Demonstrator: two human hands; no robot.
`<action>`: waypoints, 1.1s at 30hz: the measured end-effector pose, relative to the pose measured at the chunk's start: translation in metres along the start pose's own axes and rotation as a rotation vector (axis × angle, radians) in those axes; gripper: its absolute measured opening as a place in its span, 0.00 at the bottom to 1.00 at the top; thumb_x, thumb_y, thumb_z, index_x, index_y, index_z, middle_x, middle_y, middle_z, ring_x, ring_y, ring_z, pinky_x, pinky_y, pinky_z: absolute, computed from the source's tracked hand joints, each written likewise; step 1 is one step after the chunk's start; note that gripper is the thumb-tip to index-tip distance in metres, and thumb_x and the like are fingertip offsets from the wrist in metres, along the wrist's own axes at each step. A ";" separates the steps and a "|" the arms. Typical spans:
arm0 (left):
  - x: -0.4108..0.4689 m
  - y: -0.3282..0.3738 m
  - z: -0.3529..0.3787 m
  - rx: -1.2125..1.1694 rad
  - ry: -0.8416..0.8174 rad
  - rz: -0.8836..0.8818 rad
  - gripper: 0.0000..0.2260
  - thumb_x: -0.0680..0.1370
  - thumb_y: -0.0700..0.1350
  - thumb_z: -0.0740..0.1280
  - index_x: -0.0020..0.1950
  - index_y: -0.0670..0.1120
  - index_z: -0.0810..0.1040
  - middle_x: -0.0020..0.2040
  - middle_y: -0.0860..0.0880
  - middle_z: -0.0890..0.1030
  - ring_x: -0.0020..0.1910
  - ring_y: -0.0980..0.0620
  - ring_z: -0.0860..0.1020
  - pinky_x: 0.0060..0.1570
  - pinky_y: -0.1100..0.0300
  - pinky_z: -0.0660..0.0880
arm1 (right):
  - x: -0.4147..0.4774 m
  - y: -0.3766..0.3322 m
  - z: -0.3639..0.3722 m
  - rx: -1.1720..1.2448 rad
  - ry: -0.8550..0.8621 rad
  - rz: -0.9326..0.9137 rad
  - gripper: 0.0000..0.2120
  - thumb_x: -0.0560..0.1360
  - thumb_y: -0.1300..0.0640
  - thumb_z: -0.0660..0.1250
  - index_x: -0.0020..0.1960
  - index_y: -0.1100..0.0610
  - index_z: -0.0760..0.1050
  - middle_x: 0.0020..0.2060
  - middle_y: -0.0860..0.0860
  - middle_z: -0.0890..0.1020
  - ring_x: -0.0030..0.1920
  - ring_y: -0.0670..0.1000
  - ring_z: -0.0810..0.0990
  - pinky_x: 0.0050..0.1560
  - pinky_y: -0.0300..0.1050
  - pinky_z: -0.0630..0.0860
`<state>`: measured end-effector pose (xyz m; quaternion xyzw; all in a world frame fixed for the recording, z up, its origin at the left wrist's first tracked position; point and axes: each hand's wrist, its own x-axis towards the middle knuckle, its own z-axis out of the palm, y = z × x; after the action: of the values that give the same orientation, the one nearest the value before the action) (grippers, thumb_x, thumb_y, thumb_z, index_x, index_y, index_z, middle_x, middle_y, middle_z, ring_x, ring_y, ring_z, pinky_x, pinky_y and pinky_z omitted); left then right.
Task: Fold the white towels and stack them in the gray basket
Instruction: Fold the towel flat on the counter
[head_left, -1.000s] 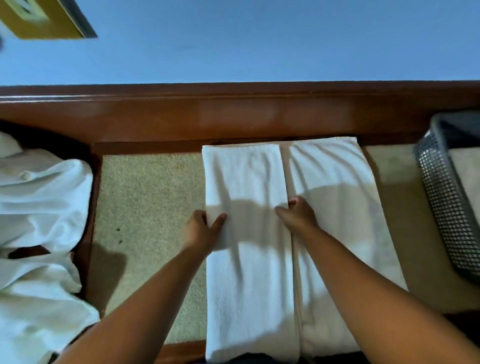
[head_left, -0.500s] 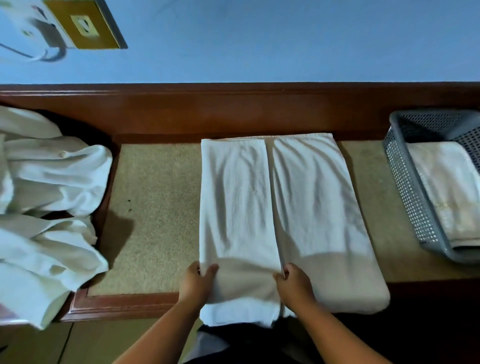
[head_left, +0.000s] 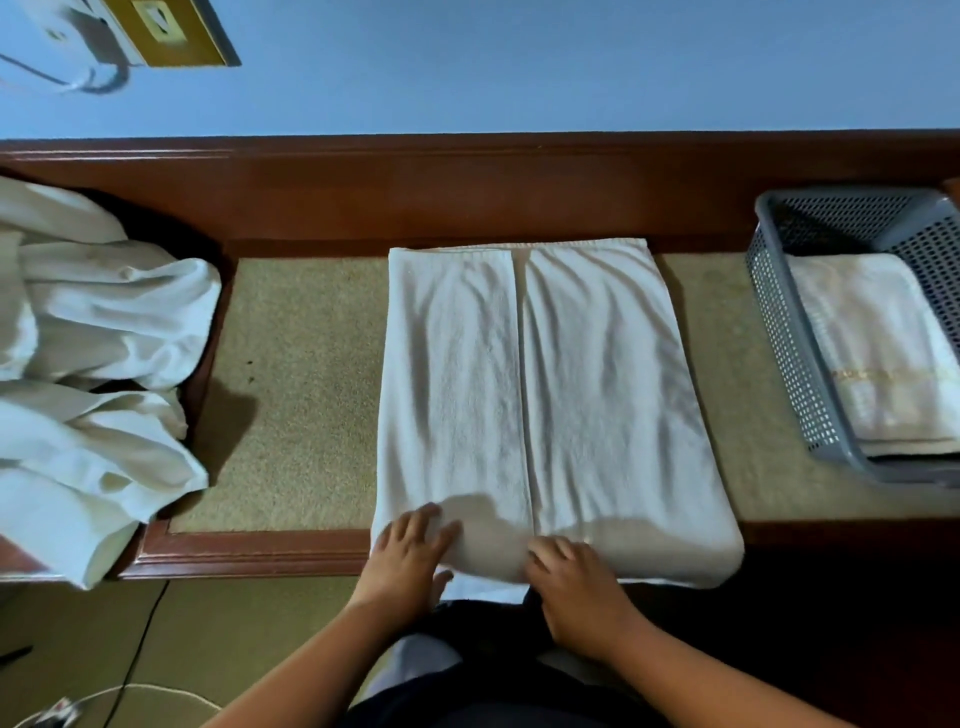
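Observation:
A white towel (head_left: 571, 395) lies lengthwise on the tan table top (head_left: 296, 395), folded into two long panels that meet at a centre seam. Its near end hangs slightly over the table's front edge. My left hand (head_left: 410, 561) holds the near end of the left panel, fingers on top and thumb under the edge. Just right of the seam, my right hand (head_left: 576, 587) grips the near edge with curled fingers. The gray basket (head_left: 779, 332) stands at the right end and holds a folded towel (head_left: 878, 353).
A loose pile of unfolded white towels (head_left: 93, 332) covers the left end of the table and hangs over its front. A raised wooden back rail (head_left: 467, 192) runs along the blue wall. Cables lie on the floor at the lower left.
Both hands slid down the left panel from its middle to the near edge. The view pulled back, bringing the basket and the towel pile more into sight.

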<state>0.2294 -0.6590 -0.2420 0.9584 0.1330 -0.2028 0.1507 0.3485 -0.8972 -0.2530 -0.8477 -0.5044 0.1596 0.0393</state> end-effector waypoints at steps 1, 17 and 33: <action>-0.007 0.005 0.005 -0.021 -0.081 -0.006 0.33 0.77 0.55 0.67 0.79 0.59 0.58 0.80 0.47 0.55 0.79 0.42 0.57 0.75 0.48 0.59 | -0.007 0.003 0.002 0.001 -0.010 0.038 0.14 0.60 0.57 0.61 0.45 0.52 0.76 0.50 0.50 0.75 0.44 0.55 0.78 0.39 0.48 0.75; -0.013 0.027 -0.008 -0.114 -0.134 -0.141 0.32 0.80 0.52 0.66 0.80 0.63 0.54 0.81 0.51 0.48 0.80 0.47 0.50 0.75 0.48 0.60 | -0.032 0.153 -0.031 0.487 0.071 1.359 0.36 0.72 0.44 0.73 0.73 0.59 0.67 0.72 0.61 0.64 0.70 0.66 0.62 0.67 0.58 0.65; 0.004 0.018 -0.014 -0.260 -0.098 -0.132 0.18 0.83 0.48 0.61 0.73 0.58 0.70 0.69 0.51 0.67 0.68 0.48 0.68 0.66 0.53 0.70 | -0.028 0.064 -0.042 0.620 0.016 0.988 0.22 0.75 0.57 0.65 0.69 0.54 0.68 0.57 0.58 0.81 0.55 0.62 0.80 0.46 0.45 0.73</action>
<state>0.2432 -0.6702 -0.2270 0.9089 0.2131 -0.2401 0.2663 0.4032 -0.9488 -0.2214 -0.9326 0.0214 0.2926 0.2103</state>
